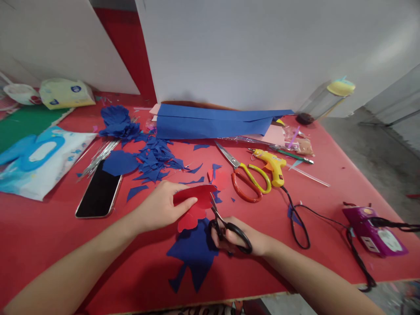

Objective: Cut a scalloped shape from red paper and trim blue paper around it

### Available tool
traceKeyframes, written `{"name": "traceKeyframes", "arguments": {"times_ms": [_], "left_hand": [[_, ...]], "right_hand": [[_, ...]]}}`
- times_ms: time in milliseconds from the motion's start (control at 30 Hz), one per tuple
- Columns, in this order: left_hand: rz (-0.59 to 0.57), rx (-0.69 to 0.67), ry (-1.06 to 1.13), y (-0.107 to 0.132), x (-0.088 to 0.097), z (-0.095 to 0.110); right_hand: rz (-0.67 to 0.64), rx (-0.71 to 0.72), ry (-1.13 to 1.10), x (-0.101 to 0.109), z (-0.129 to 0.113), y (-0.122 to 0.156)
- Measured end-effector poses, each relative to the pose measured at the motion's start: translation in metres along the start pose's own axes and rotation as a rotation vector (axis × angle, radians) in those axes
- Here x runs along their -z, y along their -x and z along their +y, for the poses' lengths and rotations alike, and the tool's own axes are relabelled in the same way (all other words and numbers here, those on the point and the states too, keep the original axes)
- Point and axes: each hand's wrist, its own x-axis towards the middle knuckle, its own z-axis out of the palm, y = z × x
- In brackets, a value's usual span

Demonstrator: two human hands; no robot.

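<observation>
I'm holding both forearms (88,258) over the desk's (131,280) front edge, left fingers (186,208) pinching scalloped red paper (192,218), right fingers (232,237) grasping black-handled scissors (220,218).

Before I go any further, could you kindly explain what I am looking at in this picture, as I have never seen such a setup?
Of course. There is no machine here, just a person's two bare hands. The single picture comes from a camera worn on that person's head, looking forward and down.

The left hand holds a piece of red paper with a wavy edge. The right hand grips black-handled scissors, their blades at that paper.

On the red tabletop lie blue paper scraps, a blue paper flower, a smartphone, larger scissors with red and yellow handles, a yellow glue gun and a purple power socket.
</observation>
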Motion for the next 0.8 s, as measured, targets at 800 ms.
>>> {"name": "traceKeyframes", "arguments": {"times_ms": [800], "left_hand": [[-0.061,0.0,-0.033,0.0031,0.0076,0.0]], "right_hand": [[0.024,-0.069,0.003,-0.0029,-0.0054,-0.0038]]}}
